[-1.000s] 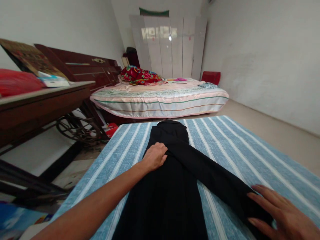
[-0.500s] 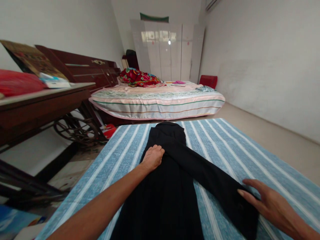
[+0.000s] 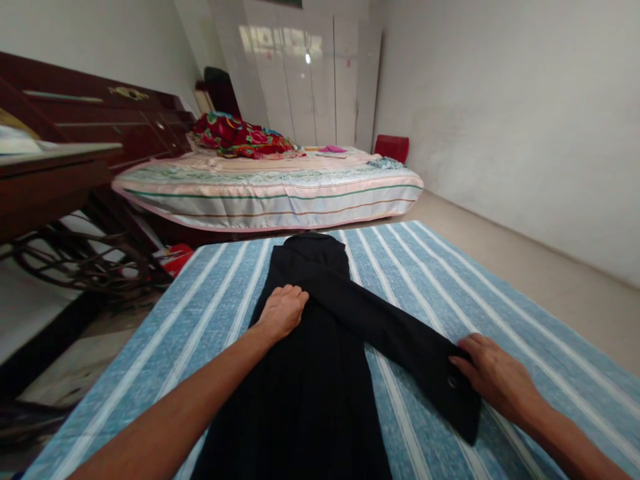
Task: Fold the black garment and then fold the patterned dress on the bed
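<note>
A black long-sleeved garment (image 3: 300, 393) lies on a blue-and-white striped cover (image 3: 200, 320), one sleeve (image 3: 395, 320) angled out rightward. The left hand (image 3: 281, 312) rests at the sleeve's upper end, fingers curled; whether they grip fabric cannot be told. The right hand (image 3: 493, 370) pinches the sleeve's edge near the cuff (image 3: 463, 413), thumb and fingers nearly together.

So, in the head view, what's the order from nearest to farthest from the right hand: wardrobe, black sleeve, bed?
1. Black sleeve: touching the right hand.
2. Bed: ahead and to the left.
3. Wardrobe: farthest back, beyond the bed.
</note>
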A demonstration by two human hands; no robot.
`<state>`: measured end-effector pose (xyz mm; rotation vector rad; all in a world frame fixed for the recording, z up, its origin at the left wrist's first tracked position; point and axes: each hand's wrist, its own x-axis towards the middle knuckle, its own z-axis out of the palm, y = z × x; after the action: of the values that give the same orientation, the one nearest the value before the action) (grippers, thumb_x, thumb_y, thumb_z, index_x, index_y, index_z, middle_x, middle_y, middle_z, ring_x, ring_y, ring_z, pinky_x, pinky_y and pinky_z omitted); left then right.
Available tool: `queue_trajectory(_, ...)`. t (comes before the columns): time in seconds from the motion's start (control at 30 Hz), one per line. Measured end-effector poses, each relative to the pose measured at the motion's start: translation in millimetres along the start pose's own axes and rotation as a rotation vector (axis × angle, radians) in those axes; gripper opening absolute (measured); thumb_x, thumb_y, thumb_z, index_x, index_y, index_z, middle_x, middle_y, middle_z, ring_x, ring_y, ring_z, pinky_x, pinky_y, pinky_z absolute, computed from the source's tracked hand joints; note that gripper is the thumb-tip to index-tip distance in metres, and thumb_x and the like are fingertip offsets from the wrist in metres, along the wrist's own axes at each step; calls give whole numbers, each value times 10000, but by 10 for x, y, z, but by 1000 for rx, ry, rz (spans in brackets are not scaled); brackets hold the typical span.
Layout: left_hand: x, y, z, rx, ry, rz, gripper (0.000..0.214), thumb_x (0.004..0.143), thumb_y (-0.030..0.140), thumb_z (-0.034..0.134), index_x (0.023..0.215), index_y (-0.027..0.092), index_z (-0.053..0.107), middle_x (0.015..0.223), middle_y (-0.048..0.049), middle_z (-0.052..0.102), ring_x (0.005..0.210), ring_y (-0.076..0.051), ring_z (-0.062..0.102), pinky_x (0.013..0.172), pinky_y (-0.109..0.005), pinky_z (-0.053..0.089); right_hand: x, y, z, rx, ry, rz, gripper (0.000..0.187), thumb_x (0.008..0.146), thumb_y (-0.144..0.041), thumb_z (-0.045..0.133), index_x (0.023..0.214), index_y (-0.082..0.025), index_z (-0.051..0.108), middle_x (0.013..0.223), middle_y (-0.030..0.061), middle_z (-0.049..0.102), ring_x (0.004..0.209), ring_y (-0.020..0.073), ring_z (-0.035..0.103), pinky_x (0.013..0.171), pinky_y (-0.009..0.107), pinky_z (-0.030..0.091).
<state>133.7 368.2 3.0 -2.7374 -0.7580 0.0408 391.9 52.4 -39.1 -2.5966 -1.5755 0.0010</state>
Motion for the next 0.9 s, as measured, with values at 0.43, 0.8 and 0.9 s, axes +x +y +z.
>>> queue_trajectory(0.43, -7, 58, -46, 10, -36, 45, 243, 828, 120, 404, 932, 172, 617, 864, -108, 642, 831, -235, 595, 755, -377, 362, 143, 165, -456, 699, -170, 208, 376, 796, -505, 424, 660, -207, 608, 678, 41, 659, 679, 209, 624, 635, 293, 460)
queue_trajectory(0.8, 7, 3, -55, -20, -86, -6, 250, 794, 83, 425, 953, 174, 594, 928, -85, 660, 846, -221, 634, 708, -325, 437, 355, 467, -134, 1048, -350, 490, 328, 656, -500, 604, 665, -172, 627, 522, 9, 566, 485, 138, 499, 443, 243, 359)
queue_trajectory(0.9, 13, -48, -63, -37, -91, -30, 251, 821, 87, 394, 952, 175, 588, 920, -77, 662, 841, -217, 641, 672, -308, 447, 416, 493, -149, 1136, -335, 508, 348, 663, -505, 591, 723, -166, 642, 582, 29, 601, 506, 148, 519, 454, 253, 374)
